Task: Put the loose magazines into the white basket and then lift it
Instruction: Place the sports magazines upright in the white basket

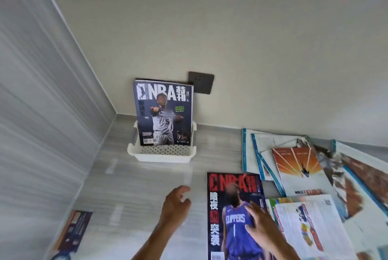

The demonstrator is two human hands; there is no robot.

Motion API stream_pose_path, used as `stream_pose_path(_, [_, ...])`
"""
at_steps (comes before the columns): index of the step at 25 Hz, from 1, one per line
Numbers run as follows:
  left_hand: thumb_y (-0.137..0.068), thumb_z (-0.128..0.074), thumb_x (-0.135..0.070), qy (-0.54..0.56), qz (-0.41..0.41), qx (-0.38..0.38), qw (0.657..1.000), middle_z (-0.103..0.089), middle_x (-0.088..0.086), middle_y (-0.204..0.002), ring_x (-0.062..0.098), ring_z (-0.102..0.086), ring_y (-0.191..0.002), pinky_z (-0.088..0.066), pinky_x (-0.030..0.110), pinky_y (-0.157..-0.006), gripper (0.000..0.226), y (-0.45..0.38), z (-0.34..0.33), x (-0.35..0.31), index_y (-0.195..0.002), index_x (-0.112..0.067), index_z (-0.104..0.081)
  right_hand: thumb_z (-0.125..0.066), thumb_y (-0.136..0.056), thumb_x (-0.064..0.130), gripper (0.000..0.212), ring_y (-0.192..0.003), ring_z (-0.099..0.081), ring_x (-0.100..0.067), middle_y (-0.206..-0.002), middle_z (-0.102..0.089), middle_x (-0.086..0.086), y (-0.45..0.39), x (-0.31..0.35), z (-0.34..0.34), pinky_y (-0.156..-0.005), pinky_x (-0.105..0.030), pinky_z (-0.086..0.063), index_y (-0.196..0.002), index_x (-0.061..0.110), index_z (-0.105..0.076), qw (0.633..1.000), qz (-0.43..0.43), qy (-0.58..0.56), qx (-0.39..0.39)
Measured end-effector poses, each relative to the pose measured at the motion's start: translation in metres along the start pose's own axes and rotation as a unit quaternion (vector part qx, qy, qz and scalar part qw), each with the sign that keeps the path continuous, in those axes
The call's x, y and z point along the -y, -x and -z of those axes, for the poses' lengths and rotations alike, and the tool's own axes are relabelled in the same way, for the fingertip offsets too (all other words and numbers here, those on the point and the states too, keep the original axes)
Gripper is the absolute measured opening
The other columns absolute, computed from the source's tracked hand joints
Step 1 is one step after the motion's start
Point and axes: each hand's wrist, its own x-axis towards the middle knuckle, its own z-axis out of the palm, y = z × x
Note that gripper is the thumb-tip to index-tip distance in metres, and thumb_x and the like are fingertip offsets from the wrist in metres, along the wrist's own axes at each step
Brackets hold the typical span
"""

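The white basket [162, 152] stands at the desk's [130, 186] back edge near the left corner, against the wall, with magazines already upright in it — a dark basketball issue [162, 113] in front. The next loose magazine [233, 215] lies flat toward the front edge, cover up. The right hand [262, 226] rests spread on its cover, gripping nothing; the left hand [176, 203] hovers released just beside its left edge. Glossy and thin, it will probably slide and flop, so pinching it along the spine looks wisest. More loose magazines [304, 175] sprawl overlapping toward the right. The basket is light perforated plastic (best lifted by its two end rims). The desk is pale grey and shiny; a dark socket [201, 85] sits on the plain wall — the left wall [42, 113] is blurred, perhaps panelled.
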Motion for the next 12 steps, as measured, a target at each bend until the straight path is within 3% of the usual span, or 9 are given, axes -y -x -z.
stream_pose_path(3, [-0.08, -0.054, -0.024, -0.122, -0.011, 0.053, 0.991, -0.065, -0.002, -0.124, 0.017, -0.063, -0.108, -0.044, 0.021, -0.084, 0.042, 0.026, -0.05, 0.003, -0.122, -0.029, -0.057, -0.057, -0.087, 0.025, 0.075, -0.148, -0.018, -0.022, -0.163, -0.004, 0.004, 0.014, -0.043, -0.005, -0.116, -0.031, -0.029, -0.152, 0.031, -0.019, 0.996, 0.018, 0.079, 0.045])
stream_pose_path(5, [-0.079, -0.053, -0.022, -0.18, 0.014, 0.072, 0.981, -0.061, 0.001, -0.128, 0.022, -0.06, -0.112, -0.047, 0.026, -0.088, 0.047, 0.041, -0.086, 0.013, -0.125, -0.029, -0.055, -0.067, -0.08, 0.022, 0.072, -0.137, -0.038, -0.026, -0.157, -0.028, -0.01, 0.02, -0.051, -0.017, -0.107, -0.031, -0.038, -0.146, 0.019, -0.036, 1.0, -0.007, -0.017, 0.004])
stream_pose_path(7, [-0.077, -0.052, -0.024, -0.251, 0.012, 0.091, 0.964, -0.048, 0.001, -0.134, 0.025, -0.05, -0.116, -0.046, 0.032, -0.094, 0.048, 0.061, -0.115, 0.029, -0.125, -0.028, -0.055, -0.076, -0.069, 0.017, 0.057, -0.105, -0.059, -0.021, -0.121, -0.061, -0.009, 0.026, -0.051, -0.022, -0.087, -0.03, -0.046, -0.122, 0.014, -0.056, 0.973, -0.093, -0.205, -0.058])
stream_pose_path(8, [-0.076, -0.053, -0.028, -0.277, -0.004, 0.081, 0.957, -0.041, -0.001, -0.137, 0.024, -0.046, -0.116, -0.046, 0.033, -0.095, 0.046, 0.068, -0.123, 0.035, -0.122, -0.03, -0.057, -0.078, -0.064, 0.016, 0.05, -0.09, -0.062, -0.021, -0.103, -0.066, -0.006, 0.027, -0.049, -0.019, -0.079, -0.031, -0.047, -0.11, 0.014, -0.061, 0.946, -0.137, -0.289, -0.06])
stream_pose_path(10, [-0.073, -0.057, -0.031, -0.254, -0.01, 0.058, 0.966, -0.034, -0.006, -0.143, 0.023, -0.043, -0.118, -0.044, 0.028, -0.094, 0.041, 0.075, -0.127, 0.042, -0.114, -0.031, -0.062, -0.076, -0.053, 0.019, 0.037, -0.07, -0.065, -0.02, -0.079, -0.07, -0.004, 0.029, -0.049, -0.012, -0.067, -0.032, -0.047, -0.088, 0.017, -0.064, 0.908, -0.175, -0.378, -0.038])
stream_pose_path(12, [-0.069, -0.061, -0.027, -0.225, 0.008, 0.082, 0.971, -0.035, -0.008, -0.145, 0.022, -0.045, -0.119, -0.045, 0.026, -0.095, 0.04, 0.077, -0.122, 0.042, -0.109, -0.028, -0.066, -0.074, -0.055, 0.016, 0.023, -0.055, -0.059, -0.016, -0.064, -0.065, 0.0, 0.036, -0.044, -0.004, -0.057, -0.031, -0.045, -0.074, 0.021, -0.061, 0.911, -0.148, -0.386, -0.017])
